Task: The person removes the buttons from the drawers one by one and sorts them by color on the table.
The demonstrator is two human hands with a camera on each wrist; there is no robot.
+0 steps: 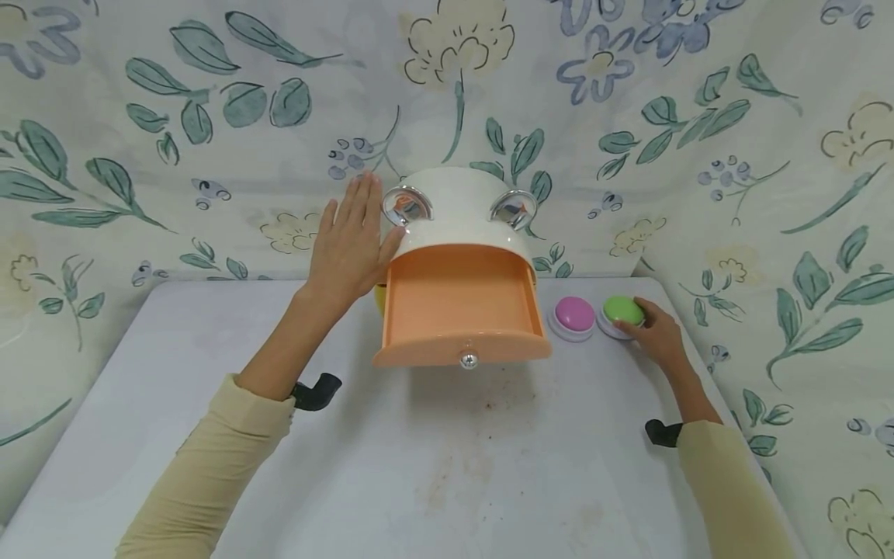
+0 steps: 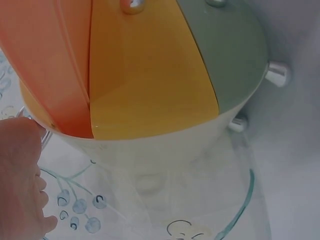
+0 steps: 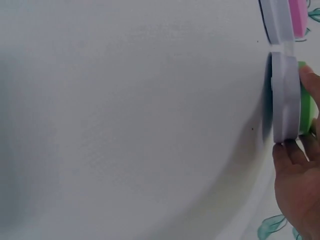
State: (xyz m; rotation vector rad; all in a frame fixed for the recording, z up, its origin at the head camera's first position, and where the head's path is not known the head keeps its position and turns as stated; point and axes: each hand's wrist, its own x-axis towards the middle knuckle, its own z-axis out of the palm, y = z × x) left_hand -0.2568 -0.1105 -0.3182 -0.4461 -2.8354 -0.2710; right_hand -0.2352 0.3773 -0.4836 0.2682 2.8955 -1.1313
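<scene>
A small white cabinet (image 1: 454,206) with two shiny round eyes stands at the back of the table, its orange drawer (image 1: 461,303) pulled out. My left hand (image 1: 349,244) lies with straight fingers along the cabinet's left side, the thumb at the upper edge near one eye. Below the orange drawer, the left wrist view shows a yellow drawer (image 2: 150,75) and a green drawer (image 2: 230,55), both pushed in. On the right, my right hand (image 1: 658,335) grips a green push button (image 1: 621,309) by its white base, thumb against the green top.
A pink push button (image 1: 576,314) on a white base sits between the cabinet and the green one. Brownish smudges mark the white table (image 1: 391,481). Floral cloth (image 1: 279,155) hangs behind the table and along its sides.
</scene>
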